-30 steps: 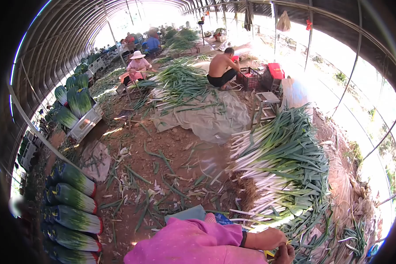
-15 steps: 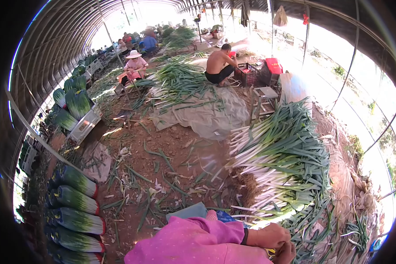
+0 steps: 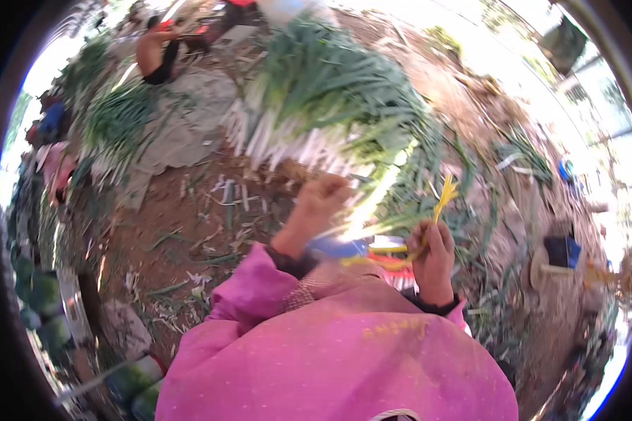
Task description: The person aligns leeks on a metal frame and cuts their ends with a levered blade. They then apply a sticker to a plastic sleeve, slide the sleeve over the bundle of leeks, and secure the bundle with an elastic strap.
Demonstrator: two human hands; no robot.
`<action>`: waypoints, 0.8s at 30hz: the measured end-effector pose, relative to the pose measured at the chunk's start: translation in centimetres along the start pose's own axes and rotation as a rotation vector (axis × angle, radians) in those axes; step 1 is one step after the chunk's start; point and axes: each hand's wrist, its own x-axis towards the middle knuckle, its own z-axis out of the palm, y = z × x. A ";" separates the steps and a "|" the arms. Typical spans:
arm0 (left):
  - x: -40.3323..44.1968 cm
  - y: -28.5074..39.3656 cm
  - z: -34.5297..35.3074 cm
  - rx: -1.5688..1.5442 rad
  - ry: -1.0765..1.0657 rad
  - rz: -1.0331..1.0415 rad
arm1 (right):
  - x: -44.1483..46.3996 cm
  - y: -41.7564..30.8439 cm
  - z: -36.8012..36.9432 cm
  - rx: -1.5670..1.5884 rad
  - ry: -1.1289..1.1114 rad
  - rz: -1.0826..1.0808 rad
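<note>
My right hand (image 3: 434,256) grips a bundle of yellow strips (image 3: 444,196), whose loose ends stick up above the fingers. My left hand (image 3: 319,205) is raised near the roots of the large leek pile (image 3: 330,91), its fingers blurred by motion; whether it holds anything cannot be made out. Between the hands, close to my body, are a blue item (image 3: 337,248) and red and white material (image 3: 400,270), with a yellow strip beside them. Long leeks with white stems and green leaves lie just beyond both hands.
A crouching person (image 3: 154,52) is at the upper left, near another leek heap (image 3: 119,112) and a pale sheet (image 3: 189,119). A person in pink (image 3: 56,168) is at the far left. Wrapped bundles (image 3: 130,382) lie lower left. A dark blue container (image 3: 563,251) stands right.
The view has swung right, shifting the leek pile and people leftward. My hands, close together before, are now apart. The yellow strips now show clearly in my right hand.
</note>
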 end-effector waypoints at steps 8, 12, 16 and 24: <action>1.4 -3.4 3.5 0.533 -0.467 0.314 | -0.6 -3.8 -1.3 0.187 0.036 -0.211; 3.9 -8.0 4.5 1.056 -0.470 0.214 | -1.4 -5.8 -1.6 0.313 0.015 -0.285; 5.1 -12.0 7.9 0.913 -0.809 0.488 | -3.0 -8.5 -1.6 0.334 -0.105 -0.409; 8.0 -9.8 11.0 0.228 -0.854 -0.190 | -4.8 -6.9 -16.5 -0.152 0.832 -0.217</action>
